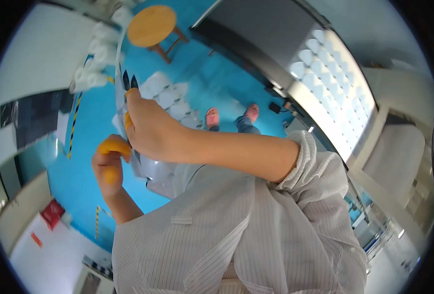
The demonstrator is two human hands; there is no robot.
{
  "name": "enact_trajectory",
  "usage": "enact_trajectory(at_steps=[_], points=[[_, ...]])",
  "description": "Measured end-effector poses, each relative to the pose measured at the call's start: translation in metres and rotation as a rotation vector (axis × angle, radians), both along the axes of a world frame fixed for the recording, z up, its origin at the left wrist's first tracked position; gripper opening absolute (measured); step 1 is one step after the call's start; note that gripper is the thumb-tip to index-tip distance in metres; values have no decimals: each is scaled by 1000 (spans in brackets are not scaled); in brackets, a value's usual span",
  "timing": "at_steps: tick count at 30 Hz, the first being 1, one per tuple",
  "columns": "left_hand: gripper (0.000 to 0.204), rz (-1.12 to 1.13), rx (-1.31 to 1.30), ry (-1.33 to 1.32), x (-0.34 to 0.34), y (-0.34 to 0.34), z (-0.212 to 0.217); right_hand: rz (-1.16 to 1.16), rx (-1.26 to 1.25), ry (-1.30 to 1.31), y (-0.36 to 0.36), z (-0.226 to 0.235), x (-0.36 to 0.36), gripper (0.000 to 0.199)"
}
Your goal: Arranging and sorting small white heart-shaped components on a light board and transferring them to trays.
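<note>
My right hand (pixel 151 122) is closed round what look like scissors (pixel 129 81), whose two dark pointed blades stick up slightly apart above the fingers. Some orange shows at the base of the blades and by the fingers. Just below and to the left, my left hand (pixel 111 159) has bent fingers with orange coverings (pixel 114 145). Its fingertips appear to pinch the edge of a thin, translucent plastic sheet (pixel 165 95) marked with pale rounded cells. This sheet hangs beneath my right hand and forearm, which hide part of it.
On the right stands a long table with a dark panel (pixel 261 34) and a lit surface of similar cells (pixel 329 78). A round wooden stool (pixel 152 25) is at the far side. White rolls (pixel 97 54) are piled at the far left. Yellow-black tape (pixel 75 125) marks the blue floor (pixel 75 181).
</note>
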State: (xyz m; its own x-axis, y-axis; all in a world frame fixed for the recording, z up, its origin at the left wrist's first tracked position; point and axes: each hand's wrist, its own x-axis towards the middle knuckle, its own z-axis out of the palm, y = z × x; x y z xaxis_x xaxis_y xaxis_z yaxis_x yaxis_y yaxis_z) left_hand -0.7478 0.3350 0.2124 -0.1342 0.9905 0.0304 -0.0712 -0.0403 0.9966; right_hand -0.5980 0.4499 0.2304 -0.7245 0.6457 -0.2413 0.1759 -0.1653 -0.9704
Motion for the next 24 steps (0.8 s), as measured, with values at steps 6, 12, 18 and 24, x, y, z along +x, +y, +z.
enact_trajectory(at_steps=[6,12,18,24], points=[[46,522,-332,54,6,97,-97,114,11,22,44,47,87,17],[43,-344,-175,-876,34,207,-147,-112,-5,302,75,43,188,15],[30,-16,-112,-282,67,295,-109,-661,-27,-151,104,-21,300,25],[24,-56,-199,312,136,361,-51,-951,-448,36,141,-104,331,22]])
